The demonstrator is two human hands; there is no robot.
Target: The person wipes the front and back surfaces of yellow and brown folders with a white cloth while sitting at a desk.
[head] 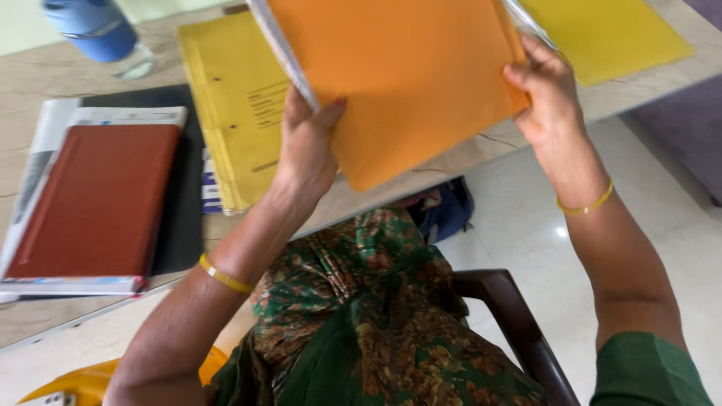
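An orange file folder [410, 75] stuffed with white papers is lifted above the table edge, tilted. My left hand [304, 146] grips its lower left edge, thumb on the front. My right hand [545, 94] clasps its right edge. Both wrists wear thin yellow bangles. Under the folder on the marble table [45, 79] lies a stack of yellow folders [237, 113].
A red-brown book [101, 199] rests on papers and a dark pad at the left. A blue bottle [98, 30] stands at the far left. Another yellow folder [609, 34] lies at the far right. A dark wooden chair arm [519, 323] and a blue bag [447, 210] are below.
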